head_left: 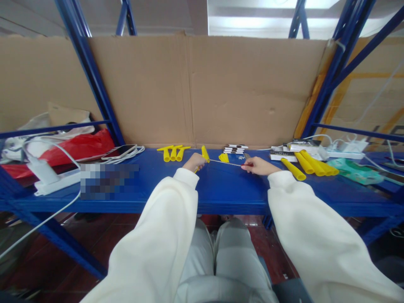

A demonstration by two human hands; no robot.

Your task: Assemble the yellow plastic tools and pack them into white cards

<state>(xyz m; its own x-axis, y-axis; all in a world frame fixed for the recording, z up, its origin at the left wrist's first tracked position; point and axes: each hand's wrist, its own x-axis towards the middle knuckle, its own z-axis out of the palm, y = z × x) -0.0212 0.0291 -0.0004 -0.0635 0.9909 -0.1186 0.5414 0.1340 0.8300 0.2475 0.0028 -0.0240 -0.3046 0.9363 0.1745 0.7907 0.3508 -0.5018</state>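
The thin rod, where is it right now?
In the head view, the thin rod stretches just right of centre over the blue tabletop, between the yellow handle at the left hand and the right hand.

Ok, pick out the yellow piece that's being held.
It's the yellow piece in the left hand, with the thin rod in the right hand pointing at it; neither hand touches the other yellow pieces.

Look at the right edge of the frame: big dark letters [395, 128] are on the cardboard [378, 94]. One looks like an E, but a blue bar [353, 131] crosses them, so you can't read the word. The print on the white box [279, 156] is too blurry for you to read.
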